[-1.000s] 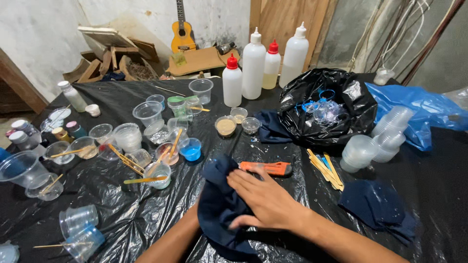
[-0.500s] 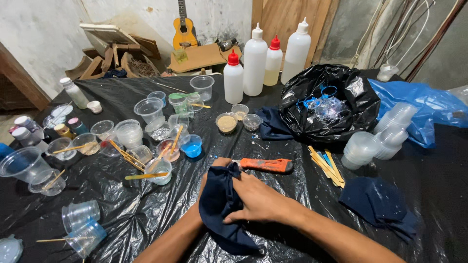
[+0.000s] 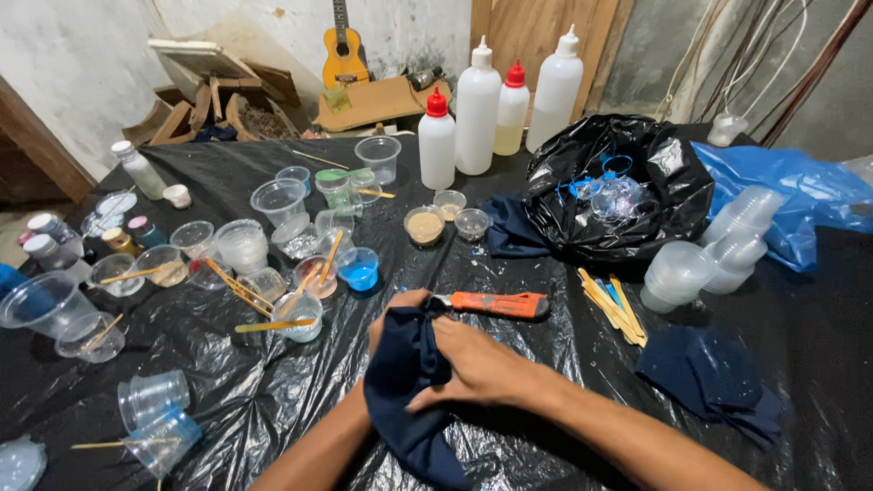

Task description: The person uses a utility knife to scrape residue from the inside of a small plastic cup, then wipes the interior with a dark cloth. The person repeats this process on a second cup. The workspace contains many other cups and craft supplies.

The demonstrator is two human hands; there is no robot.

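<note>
- Dark blue cloth bunched at the near counter edge, between both hands.
- Right hand lies over it, grip pinching a fold; left hand mostly hidden beneath, its grip cannot be told.
- Orange box cutter just beyond the knuckles.
- Open room on the near right; left side crowded.
- Small cup holds blue liquid; squeeze bottles upright at the far edge.

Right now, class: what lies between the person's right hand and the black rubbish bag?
In the head view, an orange utility knife lies between the right hand and the black rubbish bag, on black plastic sheeting.
</note>
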